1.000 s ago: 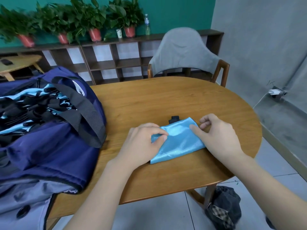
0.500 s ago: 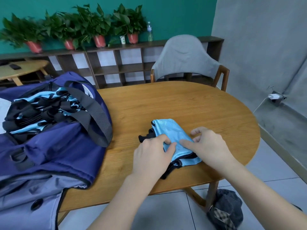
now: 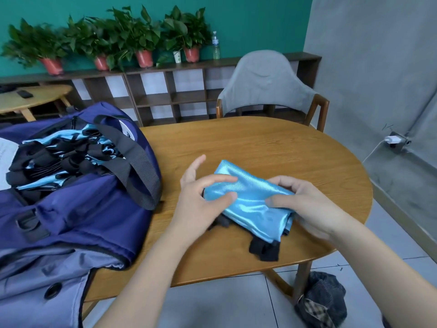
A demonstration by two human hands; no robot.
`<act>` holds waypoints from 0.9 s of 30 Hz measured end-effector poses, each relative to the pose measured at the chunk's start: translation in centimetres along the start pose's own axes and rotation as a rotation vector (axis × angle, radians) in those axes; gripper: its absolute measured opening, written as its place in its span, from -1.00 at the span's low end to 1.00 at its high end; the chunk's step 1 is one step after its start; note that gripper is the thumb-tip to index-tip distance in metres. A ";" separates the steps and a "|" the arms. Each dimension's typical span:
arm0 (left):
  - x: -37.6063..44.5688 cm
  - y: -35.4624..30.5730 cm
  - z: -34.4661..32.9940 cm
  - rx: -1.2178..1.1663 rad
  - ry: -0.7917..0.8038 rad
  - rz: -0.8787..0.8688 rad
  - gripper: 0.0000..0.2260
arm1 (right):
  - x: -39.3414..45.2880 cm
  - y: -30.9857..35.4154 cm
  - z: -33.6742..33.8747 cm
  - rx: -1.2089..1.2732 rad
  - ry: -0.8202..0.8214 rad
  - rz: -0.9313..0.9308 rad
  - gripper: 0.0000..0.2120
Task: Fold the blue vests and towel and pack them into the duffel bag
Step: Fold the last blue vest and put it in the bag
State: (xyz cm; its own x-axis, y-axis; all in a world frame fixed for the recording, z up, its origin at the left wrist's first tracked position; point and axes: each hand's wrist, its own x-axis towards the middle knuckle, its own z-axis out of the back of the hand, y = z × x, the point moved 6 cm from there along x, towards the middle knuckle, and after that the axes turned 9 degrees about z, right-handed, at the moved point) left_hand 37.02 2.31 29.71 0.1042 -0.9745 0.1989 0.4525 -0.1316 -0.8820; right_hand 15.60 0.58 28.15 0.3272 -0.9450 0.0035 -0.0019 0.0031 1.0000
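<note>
As both hands [image 3: 201, 204] hold it, folded vest [image 3: 248, 204], table [image 3: 272, 147]

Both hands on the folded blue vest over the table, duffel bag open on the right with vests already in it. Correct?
Wrong side only: the head view shows the duffel bag on the left, open, with vests inside. Left hand and right hand do hold the folded blue vest over the table.

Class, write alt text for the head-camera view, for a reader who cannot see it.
Two bare hands, left and right, grip a folded shiny light-blue vest with black trim above an oval wooden table. An open navy duffel bag holding more blue vests sits at the left.
</note>
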 end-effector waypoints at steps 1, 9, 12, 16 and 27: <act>0.3 0.0 0.3 -0.100 0.077 0.016 -0.73 | -0.1 0.0 0.1 0.030 0.046 -0.020 -0.75; -0.3 0.2 -1.0 -0.133 0.420 0.159 -0.85 | 0.0 -0.7 0.8 0.073 0.098 -0.053 -0.67; -0.3 0.3 -0.7 -0.079 0.282 0.119 -0.81 | 0.1 -0.7 1.4 0.037 -0.119 -0.015 -0.61; -0.7 0.6 -0.3 -0.015 0.150 0.059 -0.74 | 0.0 -0.7 1.1 -0.049 -0.250 0.032 -0.57; -4.3 -0.7 3.5 -0.154 0.037 0.070 -0.73 | -2.0 1.2 -2.6 -0.077 -0.099 0.188 -0.73</act>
State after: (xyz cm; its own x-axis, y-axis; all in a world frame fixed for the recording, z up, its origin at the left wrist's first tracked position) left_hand 39.29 7.23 30.98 0.0964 -0.9879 0.1217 0.3041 -0.0872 -0.9486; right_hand 17.42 3.37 29.32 0.2337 -0.9527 0.1940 0.0196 0.2041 0.9787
